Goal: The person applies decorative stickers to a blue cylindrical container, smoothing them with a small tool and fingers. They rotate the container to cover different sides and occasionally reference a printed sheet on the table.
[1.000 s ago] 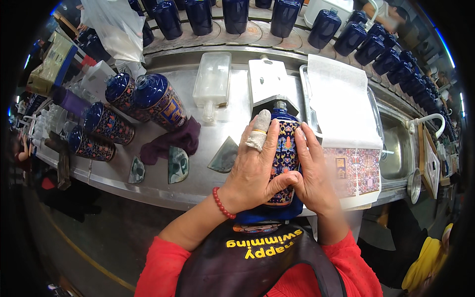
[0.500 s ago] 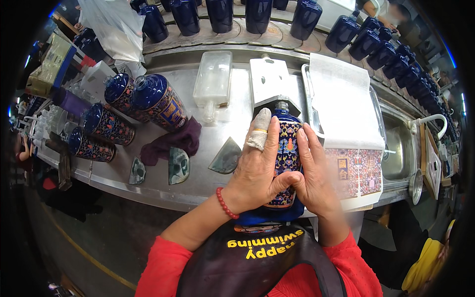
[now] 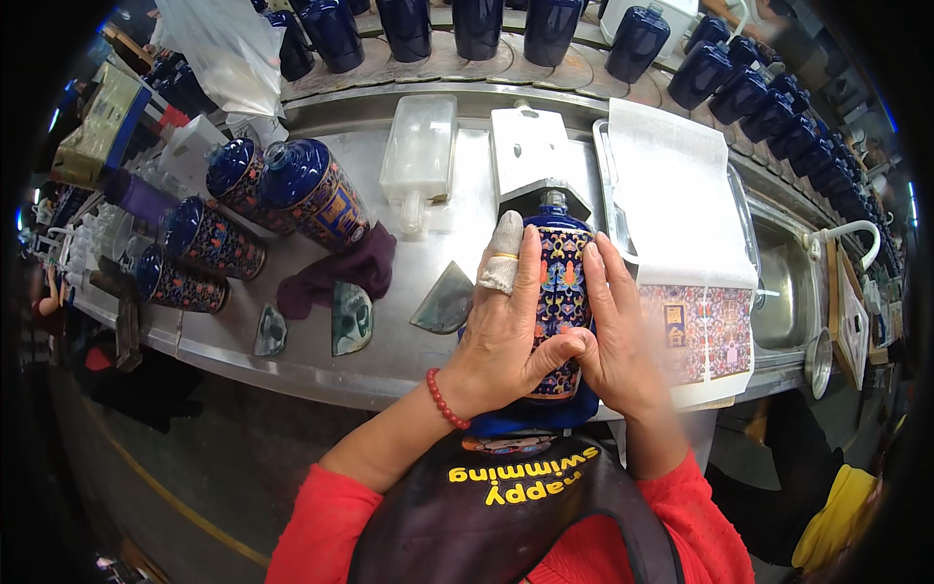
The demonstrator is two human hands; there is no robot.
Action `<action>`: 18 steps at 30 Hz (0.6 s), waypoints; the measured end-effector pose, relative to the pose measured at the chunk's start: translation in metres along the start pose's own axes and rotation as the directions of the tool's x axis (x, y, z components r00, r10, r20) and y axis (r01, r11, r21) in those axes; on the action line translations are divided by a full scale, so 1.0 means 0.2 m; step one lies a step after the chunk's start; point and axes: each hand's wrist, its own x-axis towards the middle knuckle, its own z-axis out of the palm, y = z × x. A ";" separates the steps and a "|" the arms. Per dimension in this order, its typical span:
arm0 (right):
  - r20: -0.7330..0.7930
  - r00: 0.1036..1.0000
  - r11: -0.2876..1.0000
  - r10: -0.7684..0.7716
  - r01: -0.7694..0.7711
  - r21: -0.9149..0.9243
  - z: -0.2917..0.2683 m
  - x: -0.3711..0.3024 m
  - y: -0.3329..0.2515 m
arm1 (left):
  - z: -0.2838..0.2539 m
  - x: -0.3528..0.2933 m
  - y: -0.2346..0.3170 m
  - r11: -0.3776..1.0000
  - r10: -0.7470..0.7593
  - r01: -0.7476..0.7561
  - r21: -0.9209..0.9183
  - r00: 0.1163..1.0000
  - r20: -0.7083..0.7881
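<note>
- One long steel worktable (image 3: 379,378) spans the view, with a sink (image 3: 784,302) at its right.
- Many plain dark-blue bottles (image 3: 477,27) stand on the curved conveyor (image 3: 496,78) beyond it.
- White paper (image 3: 671,185) lies over a metal tray (image 3: 601,180), printed floral labels (image 3: 685,336) at the near end.
- Left hand (image 3: 491,346) and right hand (image 3: 623,365) clasp a floral-wrapped bottle (image 3: 562,277) from both sides — fingers along its flanks, thumbs meeting over its lower part.
- This bottle is at the near table edge, its neck pointing away, just before a white stand (image 3: 528,151).
- Four floral bottles (image 3: 326,204) are grouped at the left, one touching a purple cloth (image 3: 336,277).
- Three greenish wedges (image 3: 351,316) lie between cloth and left hand.
- Smallest: a red bead bracelet (image 3: 446,401) and a grey finger sleeve (image 3: 501,263) — both worn on the left.
</note>
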 end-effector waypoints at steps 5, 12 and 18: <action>0.013 1.000 1.000 0.027 -0.027 -0.001 -0.01 -0.01 0.00 | 0.00 0.01 0.02 0.999 0.023 -0.021 0.045 0.999 -0.028; 0.013 0.998 0.985 0.065 -0.067 0.160 -0.03 -0.04 -0.01 | -0.07 -0.04 -0.04 0.993 0.066 -0.068 -0.097 0.998 -0.015; -0.020 0.999 0.988 0.026 -0.022 0.152 0.00 -0.04 -0.01 | -0.03 -0.05 -0.06 0.994 0.096 -0.096 -0.044 0.995 -0.014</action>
